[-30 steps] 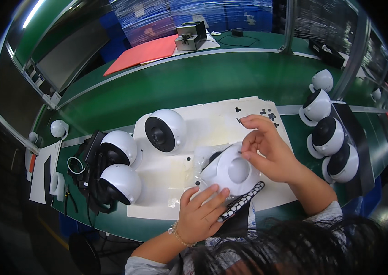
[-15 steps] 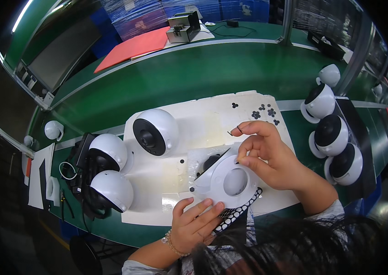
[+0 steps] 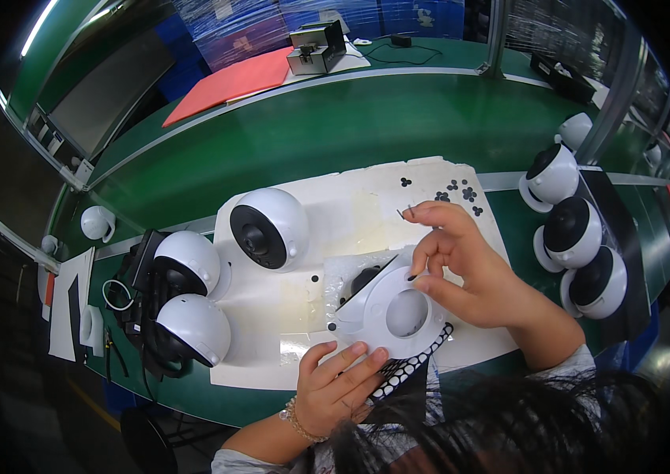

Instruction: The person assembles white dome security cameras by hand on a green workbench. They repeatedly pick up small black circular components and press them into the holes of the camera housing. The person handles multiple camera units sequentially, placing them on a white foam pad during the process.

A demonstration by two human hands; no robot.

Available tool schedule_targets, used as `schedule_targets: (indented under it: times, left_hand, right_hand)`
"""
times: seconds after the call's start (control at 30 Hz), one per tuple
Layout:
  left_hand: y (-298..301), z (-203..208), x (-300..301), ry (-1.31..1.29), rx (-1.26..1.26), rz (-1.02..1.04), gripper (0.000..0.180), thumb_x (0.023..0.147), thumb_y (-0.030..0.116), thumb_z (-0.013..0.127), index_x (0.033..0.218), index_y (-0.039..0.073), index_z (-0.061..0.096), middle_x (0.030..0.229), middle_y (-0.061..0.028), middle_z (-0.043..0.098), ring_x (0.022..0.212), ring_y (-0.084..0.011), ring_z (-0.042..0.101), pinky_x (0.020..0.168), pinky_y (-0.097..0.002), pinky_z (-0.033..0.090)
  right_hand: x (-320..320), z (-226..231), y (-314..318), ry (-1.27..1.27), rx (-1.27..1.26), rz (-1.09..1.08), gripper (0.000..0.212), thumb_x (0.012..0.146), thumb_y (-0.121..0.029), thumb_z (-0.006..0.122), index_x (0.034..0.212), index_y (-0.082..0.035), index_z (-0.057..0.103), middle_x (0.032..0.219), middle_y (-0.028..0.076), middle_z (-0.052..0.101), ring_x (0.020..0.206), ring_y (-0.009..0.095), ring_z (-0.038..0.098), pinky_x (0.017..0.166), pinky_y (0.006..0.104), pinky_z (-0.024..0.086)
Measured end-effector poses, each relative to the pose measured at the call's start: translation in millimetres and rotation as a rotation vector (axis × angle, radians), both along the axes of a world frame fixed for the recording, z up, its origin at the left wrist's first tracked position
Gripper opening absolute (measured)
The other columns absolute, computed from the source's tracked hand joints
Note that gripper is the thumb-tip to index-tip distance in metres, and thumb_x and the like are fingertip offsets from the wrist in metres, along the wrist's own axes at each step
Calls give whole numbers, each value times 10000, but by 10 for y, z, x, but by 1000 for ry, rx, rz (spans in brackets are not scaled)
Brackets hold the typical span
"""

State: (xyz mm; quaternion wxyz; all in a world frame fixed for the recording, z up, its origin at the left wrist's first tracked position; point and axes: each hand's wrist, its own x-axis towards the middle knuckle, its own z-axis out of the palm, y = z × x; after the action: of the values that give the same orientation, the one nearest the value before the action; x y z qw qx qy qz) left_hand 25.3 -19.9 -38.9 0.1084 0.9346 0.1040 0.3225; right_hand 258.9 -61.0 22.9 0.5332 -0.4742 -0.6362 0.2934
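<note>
Nine o'clock from worked camera (image 3: 406,314): similar white camera (image 3: 194,330). Seven o'clock: left hand (image 3: 340,387), fingers loosely spread, tips on near rim of base ring (image 3: 376,316). Dial centre: worked camera, tilted, ring upward, on clear plastic (image 3: 341,275); probably light, stiff, slippery, dark face easily scratched; best held by ring rim. Two o'clock: right hand (image 3: 461,268), thumb and finger apparently pinching small black pad (image 3: 411,278).

Open paper (image 3: 351,212) beside right hand (image 3: 455,257), camera (image 3: 289,223) blocking leftward
</note>
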Motion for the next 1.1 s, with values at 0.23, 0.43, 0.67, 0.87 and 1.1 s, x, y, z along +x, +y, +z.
schedule_targets:
  times: [0.23, 0.43, 0.67, 0.87, 1.1]
  left_hand:
    - [5, -15, 10, -27, 12, -4, 89, 726, 158, 583, 789, 107, 620, 1131, -11, 591, 1071, -177, 506, 851, -379, 371]
    - [13, -6, 17, -19, 18, -6, 87, 721, 153, 575, 785, 107, 611, 1137, -12, 587, 1077, -179, 501, 842, -377, 378]
    - [12, 5, 5, -10, 29, -9, 93, 724, 164, 559, 778, 108, 610, 1143, -9, 583, 1089, -179, 493, 832, -373, 384]
    - [11, -3, 0, -14, 24, -9, 102, 733, 170, 554, 785, 106, 613, 1146, -11, 582, 1098, -180, 488, 835, -375, 383]
    - [21, -36, 14, -44, 22, -12, 135, 715, 178, 563, 810, 98, 617, 1155, -28, 575, 1107, -193, 485, 836, -377, 387]
  right_hand:
    - [-4, -39, 8, -56, 41, -31, 562, 756, 143, 472, 1262, -51, 326, 1202, 146, 358, 822, 142, 520, 704, 249, 446]
    - [-32, 10, -15, -31, -14, -18, 609, 772, 134, 465, 1314, -61, 267, 1215, 153, 386, 817, 141, 513, 733, 257, 453]
    - [-52, 20, -11, -28, -16, -33, 612, 776, 130, 460, 1321, -61, 260, 1207, 149, 398, 814, 144, 509, 746, 265, 457]
    - [-71, 43, -22, -120, -41, -94, 601, 760, 123, 478, 1305, -58, 299, 1177, 151, 430, 797, 177, 537, 744, 283, 464]
    - [-70, 75, -116, -652, 294, -199, 556, 739, 73, 557, 1237, -56, 349, 1051, 134, 538, 777, 210, 584, 720, 311, 468]
